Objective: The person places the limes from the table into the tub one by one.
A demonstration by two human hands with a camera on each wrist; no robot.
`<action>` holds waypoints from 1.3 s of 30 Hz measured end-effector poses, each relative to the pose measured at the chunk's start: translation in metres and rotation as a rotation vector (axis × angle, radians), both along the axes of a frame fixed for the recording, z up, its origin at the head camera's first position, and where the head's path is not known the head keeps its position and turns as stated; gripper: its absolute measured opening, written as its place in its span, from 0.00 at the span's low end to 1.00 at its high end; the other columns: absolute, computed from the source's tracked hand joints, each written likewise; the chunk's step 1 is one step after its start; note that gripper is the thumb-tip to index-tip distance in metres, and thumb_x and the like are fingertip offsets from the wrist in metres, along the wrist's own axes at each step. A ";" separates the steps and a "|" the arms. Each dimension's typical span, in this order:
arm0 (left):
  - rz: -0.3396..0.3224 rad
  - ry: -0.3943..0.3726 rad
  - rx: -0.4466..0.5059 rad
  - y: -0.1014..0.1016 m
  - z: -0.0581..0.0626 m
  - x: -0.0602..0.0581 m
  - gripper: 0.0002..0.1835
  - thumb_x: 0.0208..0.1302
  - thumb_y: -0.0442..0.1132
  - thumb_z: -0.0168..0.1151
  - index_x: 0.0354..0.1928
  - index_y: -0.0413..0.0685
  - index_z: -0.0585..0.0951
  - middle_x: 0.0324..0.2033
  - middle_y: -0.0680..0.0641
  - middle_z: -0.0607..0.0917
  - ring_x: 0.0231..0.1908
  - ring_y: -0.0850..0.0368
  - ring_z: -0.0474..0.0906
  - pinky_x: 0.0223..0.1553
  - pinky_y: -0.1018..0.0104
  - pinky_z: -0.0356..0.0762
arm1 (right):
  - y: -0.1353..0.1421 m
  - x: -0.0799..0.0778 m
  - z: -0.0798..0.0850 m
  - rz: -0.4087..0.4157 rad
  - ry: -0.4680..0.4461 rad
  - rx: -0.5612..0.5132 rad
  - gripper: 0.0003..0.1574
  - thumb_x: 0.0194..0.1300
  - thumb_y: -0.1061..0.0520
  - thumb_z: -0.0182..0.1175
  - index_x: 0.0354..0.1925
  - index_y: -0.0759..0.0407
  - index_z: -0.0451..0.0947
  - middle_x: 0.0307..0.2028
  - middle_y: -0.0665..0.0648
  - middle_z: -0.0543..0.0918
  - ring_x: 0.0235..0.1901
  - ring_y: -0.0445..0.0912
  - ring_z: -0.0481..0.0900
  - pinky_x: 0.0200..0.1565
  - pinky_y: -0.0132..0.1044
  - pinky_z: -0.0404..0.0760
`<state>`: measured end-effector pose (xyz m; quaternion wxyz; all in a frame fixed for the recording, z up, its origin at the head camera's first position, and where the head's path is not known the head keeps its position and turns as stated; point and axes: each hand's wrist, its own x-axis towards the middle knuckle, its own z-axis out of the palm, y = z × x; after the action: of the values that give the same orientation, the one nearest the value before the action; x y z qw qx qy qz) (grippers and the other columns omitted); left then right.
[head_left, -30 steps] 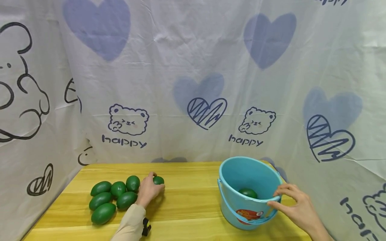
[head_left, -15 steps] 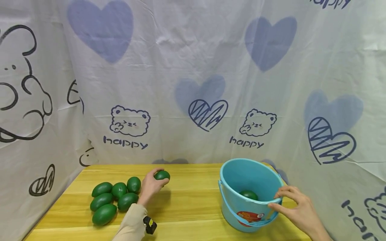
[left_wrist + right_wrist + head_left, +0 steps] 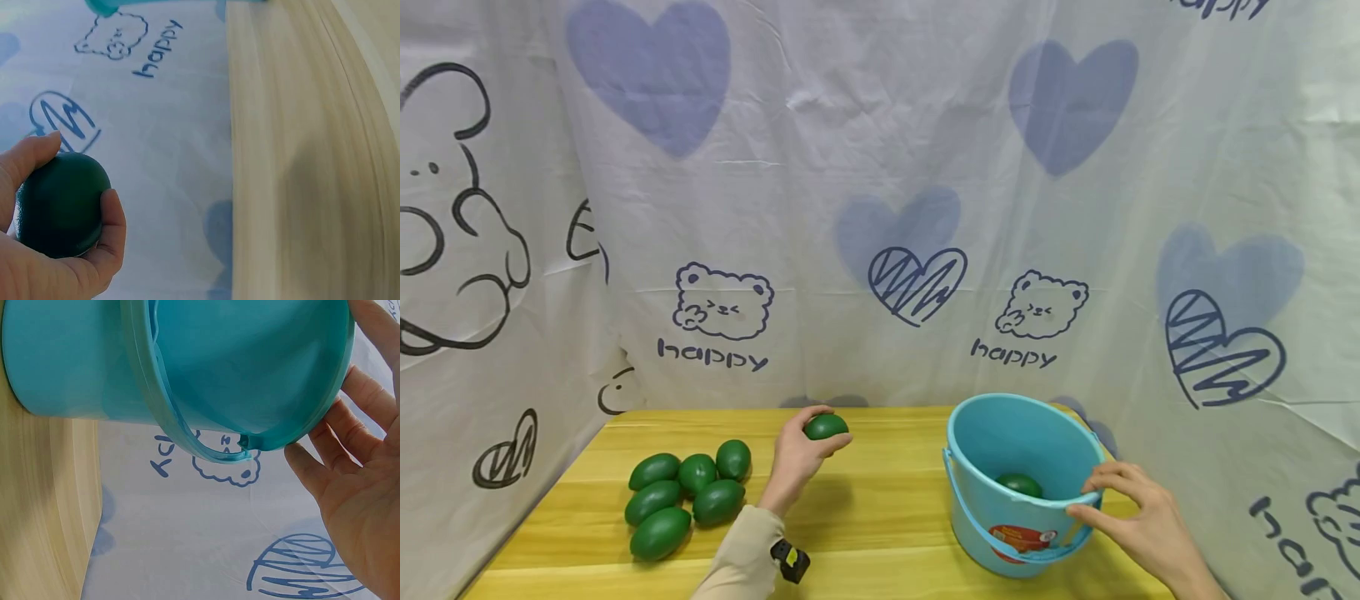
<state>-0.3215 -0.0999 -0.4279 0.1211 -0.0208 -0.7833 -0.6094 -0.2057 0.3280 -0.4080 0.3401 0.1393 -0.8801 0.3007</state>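
Note:
My left hand point(image 3: 797, 458) holds a dark green avocado point(image 3: 826, 427) above the table, left of the bucket. In the left wrist view, thumb and fingers curl round the smooth avocado point(image 3: 62, 203). On the right stands a light blue bucket point(image 3: 966, 500), slightly tilted in view, with one avocado point(image 3: 1020, 484) visible inside. My right hand point(image 3: 1142, 517) grips the right side of its rim. The right wrist view has the fingertips of that hand point(image 3: 356, 456) against the bucket's rim point(image 3: 334, 403).
Several more avocados point(image 3: 659, 533) lie grouped at the left of the yellow wood-patterned table point(image 3: 880, 517). The bucket's handle point(image 3: 985, 533) hangs down its front. A white curtain point(image 3: 820, 208) with hearts and bears hangs behind and at both sides.
My left hand has lifted the avocado off the table, away from the group, and moved it right. The right hand stays on the bucket's rim.

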 end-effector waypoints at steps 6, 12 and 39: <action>-0.060 0.013 0.020 0.015 0.010 0.009 0.28 0.52 0.41 0.76 0.57 0.55 0.78 0.54 0.39 0.76 0.45 0.45 0.79 0.40 0.55 0.83 | -0.001 -0.001 0.002 -0.007 -0.001 0.003 0.18 0.40 0.54 0.81 0.29 0.42 0.83 0.40 0.46 0.80 0.46 0.23 0.67 0.48 0.19 0.62; -0.129 0.026 0.033 0.031 0.022 0.022 0.28 0.51 0.43 0.77 0.56 0.57 0.78 0.55 0.40 0.76 0.48 0.44 0.77 0.43 0.53 0.82 | -0.001 -0.002 0.002 0.007 0.017 0.006 0.19 0.39 0.55 0.82 0.29 0.41 0.83 0.40 0.45 0.80 0.46 0.23 0.67 0.48 0.18 0.62; -0.275 0.140 0.054 0.091 0.038 0.032 0.27 0.54 0.42 0.73 0.57 0.58 0.77 0.52 0.44 0.79 0.45 0.48 0.78 0.42 0.56 0.81 | 0.000 0.001 0.000 -0.002 -0.026 -0.005 0.17 0.42 0.54 0.81 0.30 0.43 0.83 0.41 0.48 0.80 0.47 0.23 0.66 0.49 0.19 0.62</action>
<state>-0.2891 -0.0085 -0.3903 0.0913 -0.1671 -0.7459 -0.6383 -0.2051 0.3283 -0.4080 0.3293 0.1338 -0.8838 0.3042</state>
